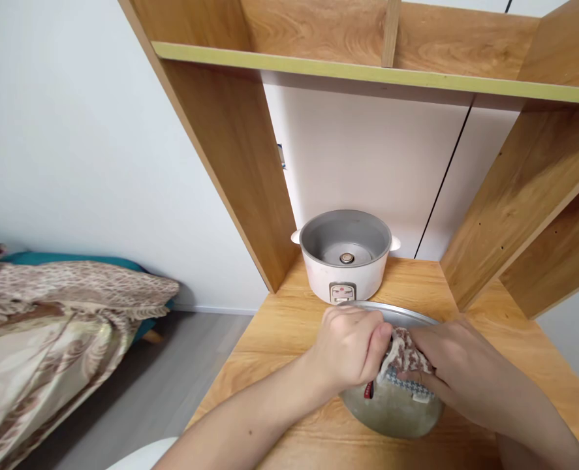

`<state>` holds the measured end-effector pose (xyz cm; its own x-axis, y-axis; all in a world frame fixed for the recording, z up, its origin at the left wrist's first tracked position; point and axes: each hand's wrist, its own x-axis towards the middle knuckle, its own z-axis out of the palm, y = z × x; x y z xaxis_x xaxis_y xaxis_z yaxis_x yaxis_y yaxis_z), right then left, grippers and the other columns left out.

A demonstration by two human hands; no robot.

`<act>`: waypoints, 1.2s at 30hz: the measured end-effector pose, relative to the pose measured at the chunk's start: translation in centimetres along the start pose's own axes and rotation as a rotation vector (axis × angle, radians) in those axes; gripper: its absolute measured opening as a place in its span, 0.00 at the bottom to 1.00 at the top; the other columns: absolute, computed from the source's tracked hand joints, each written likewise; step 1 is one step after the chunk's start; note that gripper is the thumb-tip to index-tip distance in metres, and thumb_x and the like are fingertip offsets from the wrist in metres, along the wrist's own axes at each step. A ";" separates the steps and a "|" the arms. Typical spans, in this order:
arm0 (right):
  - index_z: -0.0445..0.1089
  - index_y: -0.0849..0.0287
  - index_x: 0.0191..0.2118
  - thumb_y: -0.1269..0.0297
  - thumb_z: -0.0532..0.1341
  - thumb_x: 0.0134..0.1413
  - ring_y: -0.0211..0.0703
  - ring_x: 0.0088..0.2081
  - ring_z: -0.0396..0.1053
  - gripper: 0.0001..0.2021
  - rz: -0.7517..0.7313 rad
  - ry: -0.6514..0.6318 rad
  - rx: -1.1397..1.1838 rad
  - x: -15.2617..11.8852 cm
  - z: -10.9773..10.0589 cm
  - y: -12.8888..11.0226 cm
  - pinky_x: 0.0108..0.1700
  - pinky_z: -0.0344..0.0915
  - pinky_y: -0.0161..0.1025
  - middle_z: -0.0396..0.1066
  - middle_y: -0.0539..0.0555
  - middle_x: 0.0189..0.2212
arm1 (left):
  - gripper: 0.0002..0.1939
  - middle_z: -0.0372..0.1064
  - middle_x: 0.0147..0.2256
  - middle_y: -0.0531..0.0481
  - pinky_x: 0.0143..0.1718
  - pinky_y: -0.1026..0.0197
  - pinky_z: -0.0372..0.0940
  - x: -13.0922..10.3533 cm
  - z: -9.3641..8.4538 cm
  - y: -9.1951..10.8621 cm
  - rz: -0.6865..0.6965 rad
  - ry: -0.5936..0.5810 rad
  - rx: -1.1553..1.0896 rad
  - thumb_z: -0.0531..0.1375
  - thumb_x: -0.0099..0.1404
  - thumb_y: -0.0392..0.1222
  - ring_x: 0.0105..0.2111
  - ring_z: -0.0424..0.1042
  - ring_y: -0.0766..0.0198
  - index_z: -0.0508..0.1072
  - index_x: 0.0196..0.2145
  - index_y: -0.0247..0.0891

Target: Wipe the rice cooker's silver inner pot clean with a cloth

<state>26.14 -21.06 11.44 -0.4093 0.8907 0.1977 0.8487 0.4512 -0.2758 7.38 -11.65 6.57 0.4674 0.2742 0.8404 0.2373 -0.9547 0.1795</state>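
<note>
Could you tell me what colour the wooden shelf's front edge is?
The front edge is yellow-green (head view).

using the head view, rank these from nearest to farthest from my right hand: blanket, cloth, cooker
Nearest to the right hand:
1. Cloth: in its fingers, over the pot.
2. Cooker: past the pot, towards the back of the wooden top.
3. Blanket: far left, off beyond the wooden top.
</note>
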 end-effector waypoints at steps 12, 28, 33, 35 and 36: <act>0.65 0.55 0.33 0.58 0.60 0.73 0.43 0.28 0.68 0.13 0.098 -0.119 0.049 -0.1 -0.2 1.0 0.32 0.54 0.40 0.76 0.49 0.30 | 0.22 0.57 0.15 0.57 0.20 0.59 0.50 0.0 0.0 -0.2 -0.016 -0.010 0.025 0.48 0.75 0.35 0.15 0.56 0.67 0.59 0.21 0.43; 0.72 0.56 0.36 0.62 0.65 0.68 0.49 0.30 0.75 0.07 0.068 0.000 -0.115 -0.2 0.5 -0.2 0.31 0.56 0.42 0.79 0.52 0.30 | 0.21 0.57 0.15 0.56 0.20 0.59 0.50 -0.3 0.5 -0.1 -0.045 -0.041 -0.001 0.46 0.75 0.35 0.15 0.56 0.66 0.58 0.22 0.43; 0.69 0.56 0.30 0.68 0.63 0.65 0.43 0.22 0.69 0.10 -0.009 0.100 -0.190 -0.6 1.9 0.0 0.27 0.49 0.42 0.74 0.50 0.23 | 0.23 0.58 0.16 0.55 0.21 0.60 0.50 -0.5 0.8 0.4 -0.031 -0.041 0.019 0.45 0.78 0.38 0.15 0.56 0.66 0.59 0.22 0.43; 0.68 0.56 0.29 0.70 0.63 0.63 0.42 0.21 0.67 0.10 -0.022 0.111 -0.205 -0.7 2.3 0.1 0.26 0.47 0.42 0.73 0.49 0.22 | 0.25 0.59 0.16 0.55 0.21 0.59 0.50 -0.6 0.9 0.6 -0.016 -0.032 0.036 0.44 0.79 0.40 0.16 0.56 0.66 0.60 0.22 0.43; 0.68 0.56 0.28 0.71 0.63 0.62 0.41 0.21 0.67 0.10 -0.019 0.104 -0.209 -0.7 2.4 0.1 0.26 0.47 0.42 0.73 0.49 0.22 | 0.25 0.59 0.16 0.55 0.21 0.59 0.51 -0.6 0.9 0.7 -0.012 -0.030 0.041 0.43 0.79 0.40 0.16 0.56 0.66 0.60 0.22 0.43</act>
<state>25.70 -21.49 9.05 -0.3984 0.8668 0.3000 0.8964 0.4372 -0.0726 8.05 -12.37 5.66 0.4898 0.2894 0.8224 0.2774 -0.9460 0.1677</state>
